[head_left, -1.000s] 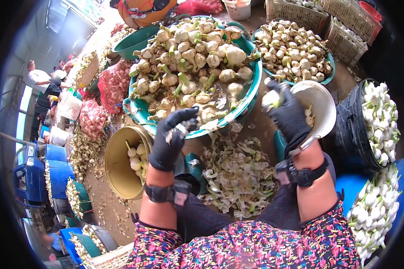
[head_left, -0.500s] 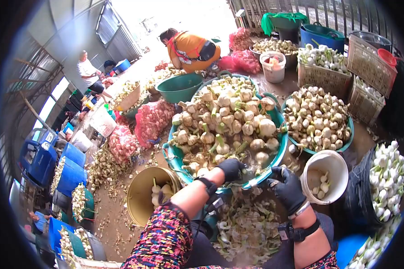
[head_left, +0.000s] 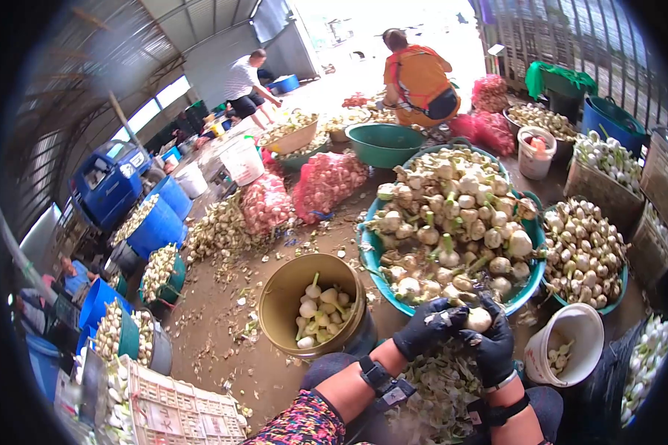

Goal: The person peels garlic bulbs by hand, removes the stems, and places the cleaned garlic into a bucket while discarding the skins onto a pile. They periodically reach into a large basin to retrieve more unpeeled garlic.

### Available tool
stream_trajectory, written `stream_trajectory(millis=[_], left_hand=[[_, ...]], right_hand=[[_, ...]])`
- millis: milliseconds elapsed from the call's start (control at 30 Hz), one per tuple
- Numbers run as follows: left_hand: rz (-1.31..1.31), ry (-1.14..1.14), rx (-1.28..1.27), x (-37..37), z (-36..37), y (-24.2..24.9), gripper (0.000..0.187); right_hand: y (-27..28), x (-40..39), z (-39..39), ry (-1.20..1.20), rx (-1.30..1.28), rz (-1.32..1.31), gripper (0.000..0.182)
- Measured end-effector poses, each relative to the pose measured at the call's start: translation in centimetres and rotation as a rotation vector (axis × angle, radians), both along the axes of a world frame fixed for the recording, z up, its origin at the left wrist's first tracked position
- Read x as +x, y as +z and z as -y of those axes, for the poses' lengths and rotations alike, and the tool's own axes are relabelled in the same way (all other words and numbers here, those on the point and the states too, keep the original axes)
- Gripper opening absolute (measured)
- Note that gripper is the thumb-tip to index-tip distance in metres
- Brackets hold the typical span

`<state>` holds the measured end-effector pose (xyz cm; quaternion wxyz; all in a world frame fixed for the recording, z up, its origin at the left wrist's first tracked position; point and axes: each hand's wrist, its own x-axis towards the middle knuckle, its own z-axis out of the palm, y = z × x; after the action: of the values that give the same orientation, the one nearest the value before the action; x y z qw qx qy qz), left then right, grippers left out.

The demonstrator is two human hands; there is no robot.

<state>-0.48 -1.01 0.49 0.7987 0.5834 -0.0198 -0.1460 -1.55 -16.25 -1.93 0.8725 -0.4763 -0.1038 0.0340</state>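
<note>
In front of the large green tub [head_left: 373, 261] heaped with garlic bulbs, both gloved hands meet around one pale garlic bulb [head_left: 479, 320]. My left hand [head_left: 429, 326] is closed at the bulb's left side. My right hand [head_left: 493, 343] has its fingers wrapped round the bulb's right side. Below the hands lies a pile of peeled skins and leaves [head_left: 441, 386]. A tan bucket [head_left: 274, 297] to the left contains cleaned bulbs, and a white bucket [head_left: 586, 326] to the right has a few pieces inside.
A second tub of bulbs [head_left: 585, 252] stands at the right. Red net sacks [head_left: 326, 182] and an empty green basin [head_left: 386, 144] lie beyond. One person in orange [head_left: 421, 81] crouches at the back; another in a striped shirt [head_left: 241, 80] bends farther left. A plastic crate [head_left: 178, 408] is at lower left.
The view has swung left. My left hand has moved from the tub to my right hand, and a bulb now shows between them. The person in the striped shirt now bends forward.
</note>
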Motion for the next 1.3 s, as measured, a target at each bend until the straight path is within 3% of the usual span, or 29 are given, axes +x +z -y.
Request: stream_trajectory(millis=[267,367,467,533,600,667,700,767,867,1100,1200,1300], left_hand=[[0.09,-0.06,-0.059,0.5,-1.4,-0.7,0.027],[0.014,-0.051,-0.08,0.1,-1.4,0.2,0.028],[0.043,-0.073,-0.056,0.0,-1.0,0.7,0.023],[0.014,-0.032,-0.112,0.2,-0.6,-0.1,0.024],[0.089,-0.059,-0.077,0.0,-0.5,0.1,0.025],[0.13,-0.038,-0.019,0.2,-0.4,-0.4,0.025],[0.131,-0.039,-0.018,0.2,-0.5,-0.5,0.025],[0.218,-0.034,0.123,0.1,-0.8,-0.4,0.026],[0.032,-0.03,-0.078,-0.1,-0.4,0.4,0.026],[-0.061,-0.081,-0.191,-0.3,-0.3,0.6,0.028],[-0.006,-0.085,-0.096,-0.1,-0.8,-0.1,0.022],[0.217,-0.054,0.062,0.5,-1.4,-1.8,0.024]], right_hand=[[-0.6,1.2,0.1,0.032,0.008,-0.021,0.066],[-0.8,1.2,0.2,-0.043,-0.079,0.122,0.068],[-0.8,1.2,0.9,-0.08,-0.185,0.178,0.068],[-1.3,1.3,1.5,-0.188,-0.554,0.455,0.067],[-1.4,1.1,1.3,-0.181,-0.509,0.412,0.064],[-1.4,0.8,0.9,-0.085,-0.238,0.221,0.064],[-1.0,0.8,1.1,-0.086,-0.237,0.222,0.064],[0.2,0.9,1.5,0.131,0.085,-0.154,0.065],[0.5,0.8,0.9,0.044,0.019,0.023,0.065],[0.8,0.6,1.1,0.135,0.026,0.022,0.063],[1.1,0.6,1.1,0.083,-0.011,-0.023,0.054],[0.6,1.0,1.9,0.369,0.208,-0.386,0.048]])
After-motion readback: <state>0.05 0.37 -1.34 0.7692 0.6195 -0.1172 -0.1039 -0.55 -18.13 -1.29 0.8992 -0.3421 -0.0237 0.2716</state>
